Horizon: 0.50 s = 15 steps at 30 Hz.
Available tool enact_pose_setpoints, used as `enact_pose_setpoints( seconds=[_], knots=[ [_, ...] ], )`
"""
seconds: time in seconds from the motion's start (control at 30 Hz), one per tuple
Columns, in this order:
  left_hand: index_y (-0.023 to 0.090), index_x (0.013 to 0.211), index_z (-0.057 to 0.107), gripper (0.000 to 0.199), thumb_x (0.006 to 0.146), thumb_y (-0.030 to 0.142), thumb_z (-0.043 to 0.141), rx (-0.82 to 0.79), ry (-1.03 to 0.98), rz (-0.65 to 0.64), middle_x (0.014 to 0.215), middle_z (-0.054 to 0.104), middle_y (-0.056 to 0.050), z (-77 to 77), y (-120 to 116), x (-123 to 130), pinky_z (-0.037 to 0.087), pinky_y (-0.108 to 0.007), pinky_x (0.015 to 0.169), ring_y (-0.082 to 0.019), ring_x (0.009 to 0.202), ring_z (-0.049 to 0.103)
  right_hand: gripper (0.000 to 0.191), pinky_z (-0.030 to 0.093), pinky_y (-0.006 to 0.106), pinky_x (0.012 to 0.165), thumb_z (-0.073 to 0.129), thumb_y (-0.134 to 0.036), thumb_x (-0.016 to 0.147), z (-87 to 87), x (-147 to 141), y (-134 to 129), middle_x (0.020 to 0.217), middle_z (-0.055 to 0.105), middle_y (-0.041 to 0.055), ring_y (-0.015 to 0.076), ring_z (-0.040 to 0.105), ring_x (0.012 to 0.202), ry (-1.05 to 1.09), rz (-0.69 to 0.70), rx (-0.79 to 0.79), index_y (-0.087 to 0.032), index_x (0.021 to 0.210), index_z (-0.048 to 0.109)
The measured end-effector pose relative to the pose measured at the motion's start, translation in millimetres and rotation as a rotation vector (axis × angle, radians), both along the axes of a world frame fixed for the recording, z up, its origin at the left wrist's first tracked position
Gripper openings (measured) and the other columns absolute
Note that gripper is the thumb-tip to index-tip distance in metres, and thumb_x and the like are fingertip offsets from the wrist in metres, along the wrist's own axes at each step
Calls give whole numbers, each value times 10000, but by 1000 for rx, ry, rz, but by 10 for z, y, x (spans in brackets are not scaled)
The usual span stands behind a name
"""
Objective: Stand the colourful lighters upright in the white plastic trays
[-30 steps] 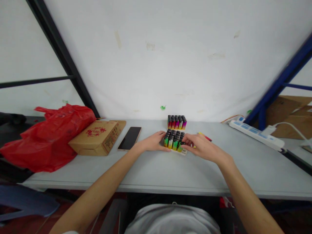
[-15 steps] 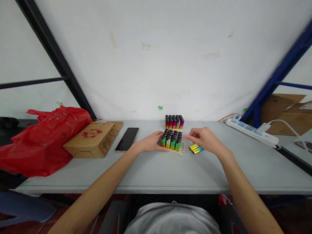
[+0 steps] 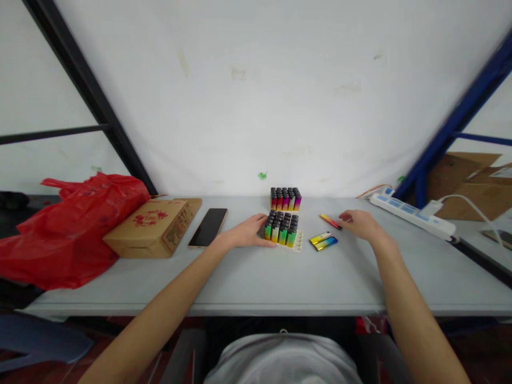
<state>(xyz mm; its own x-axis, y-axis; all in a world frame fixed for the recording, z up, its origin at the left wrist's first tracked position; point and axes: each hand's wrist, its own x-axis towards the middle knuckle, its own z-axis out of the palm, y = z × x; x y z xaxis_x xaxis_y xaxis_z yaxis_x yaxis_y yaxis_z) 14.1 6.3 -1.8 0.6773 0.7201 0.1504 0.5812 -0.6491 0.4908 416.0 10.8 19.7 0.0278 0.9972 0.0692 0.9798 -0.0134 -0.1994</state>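
Several upright lighters [image 3: 282,229] with black tops, mostly green and yellow, stand in rows in a pale tray [image 3: 298,243]. Its right-hand column of round holes shows bare. My left hand [image 3: 253,231] holds the tray's left side, thumb at the front corner and fingers behind. A red-and-yellow lighter [image 3: 330,221] lies flat to the right. At its dark end is my right hand [image 3: 358,223], fingers curled but apart; whether they touch it I cannot tell. Two shiny lighters [image 3: 323,240], yellow and blue, lie side by side in front of it.
Behind the tray stands a second block of red and purple lighters [image 3: 285,199]. To the left are a phone [image 3: 208,228], a cardboard box [image 3: 146,229] and a red plastic bag [image 3: 80,229]. A white power strip [image 3: 414,215] lies at the right, near the blue frame [image 3: 436,138].
My right hand has moved right, from beside the tray to the red-and-yellow lighter, uncovering it and the two shiny lighters. My left hand has stayed at the tray.
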Motion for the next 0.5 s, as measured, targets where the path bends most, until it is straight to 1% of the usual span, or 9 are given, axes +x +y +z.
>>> enact_pose_setpoints(
  seconds=[0.1,0.2,0.4,0.5],
  knots=[
    [142,1490,517,921,792,677,791,3,4,-2,1533,519,-185,11,-8,5,360,-453,1247,-362,1424,501,336,526,312,761,659,-417,951,-3,-36,-5,1085,807,142,275,753,966,-22,12,-34,-148,1094,801],
    [153,1485,523,907,798,687,779,6,1,-10,1521,530,-178,16,-11,6,367,-457,1241,-360,1411,512,319,494,301,704,649,-438,956,-9,-44,-13,1048,812,131,267,748,919,-32,7,-55,-171,999,819],
    [175,1489,525,904,794,696,776,25,-17,-18,1522,540,-162,-13,12,-6,391,-464,1220,-369,1399,522,238,460,291,663,704,-394,915,-55,-58,-5,947,813,104,249,737,843,18,-1,-56,-184,900,815],
    [166,1489,525,912,792,696,778,20,-10,-21,1525,537,-166,-30,29,-13,392,-464,1221,-369,1398,522,179,470,289,659,713,-335,899,-80,-65,-5,927,809,104,239,735,830,65,18,-37,-174,903,793]
  ],
)
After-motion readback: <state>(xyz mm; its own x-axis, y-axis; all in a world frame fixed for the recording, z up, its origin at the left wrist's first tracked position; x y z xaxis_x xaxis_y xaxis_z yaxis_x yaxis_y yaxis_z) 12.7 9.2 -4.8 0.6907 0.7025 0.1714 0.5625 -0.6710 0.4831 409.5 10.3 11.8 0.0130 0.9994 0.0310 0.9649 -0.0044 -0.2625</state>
